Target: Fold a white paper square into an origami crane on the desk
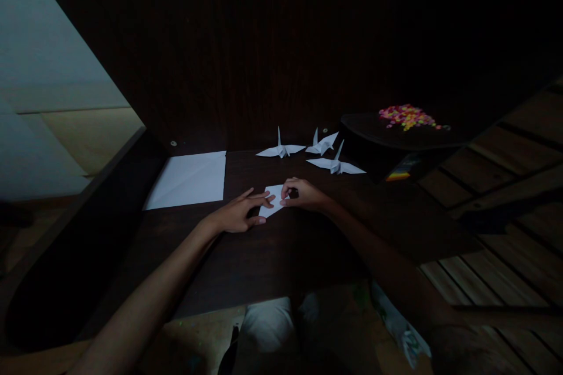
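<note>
A small folded piece of white paper (273,205) lies on the dark desk between my hands. My left hand (240,211) rests at its left side with fingers spread, the fingertips pressing on the paper and the thumb at its lower edge. At the paper's right edge my right hand (302,194) is closed, thumb and forefinger pinching the paper. Behind them stand three white origami cranes: one at the left (282,151), a second crane (322,144) farther back, and a third crane (336,166) nearest my right hand.
White paper sheets (189,180) lie at the left of the desk (237,269). On a raised dark shelf (369,135) at the right sits a pile of small colourful pieces (407,116). A dark panel (246,58) rises behind. Wooden slats (488,281) are at the far right.
</note>
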{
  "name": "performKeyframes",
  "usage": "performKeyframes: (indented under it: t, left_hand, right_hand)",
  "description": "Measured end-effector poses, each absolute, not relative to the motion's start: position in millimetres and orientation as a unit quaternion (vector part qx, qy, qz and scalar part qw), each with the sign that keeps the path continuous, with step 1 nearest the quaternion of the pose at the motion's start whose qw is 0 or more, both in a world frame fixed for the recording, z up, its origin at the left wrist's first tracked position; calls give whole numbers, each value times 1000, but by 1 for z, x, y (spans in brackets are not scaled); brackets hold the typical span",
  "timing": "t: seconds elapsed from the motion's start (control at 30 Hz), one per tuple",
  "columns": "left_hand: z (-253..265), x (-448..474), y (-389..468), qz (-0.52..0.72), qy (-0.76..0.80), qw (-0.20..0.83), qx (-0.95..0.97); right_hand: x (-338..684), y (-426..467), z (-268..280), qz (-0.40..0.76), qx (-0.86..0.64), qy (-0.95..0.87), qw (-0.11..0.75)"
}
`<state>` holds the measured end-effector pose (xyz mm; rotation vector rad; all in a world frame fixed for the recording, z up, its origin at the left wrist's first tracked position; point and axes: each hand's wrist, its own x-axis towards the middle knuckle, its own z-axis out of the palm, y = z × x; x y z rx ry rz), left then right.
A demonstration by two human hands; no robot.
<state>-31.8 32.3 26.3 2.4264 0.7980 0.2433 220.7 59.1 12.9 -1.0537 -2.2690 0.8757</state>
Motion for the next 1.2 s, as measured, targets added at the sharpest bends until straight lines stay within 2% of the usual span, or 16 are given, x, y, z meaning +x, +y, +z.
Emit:
performKeyframes:
  t: [0.43,0.7,0.93,1.2]
  left_hand:
    - [28,-33,31,88,286,282,912]
    - [30,-26,20,100,317,216,918]
    - [24,-11,8,125,346,129,921]
    - [17,0,0,119,358,68,924]
  right_hand:
    - [229,58,17,309,-385,-835,241]
    - [238,62,17,389,-404,-790,246]
    - [225,58,10,275,-376,-826,319]
    - [223,54,7,197,-433,-827,299]
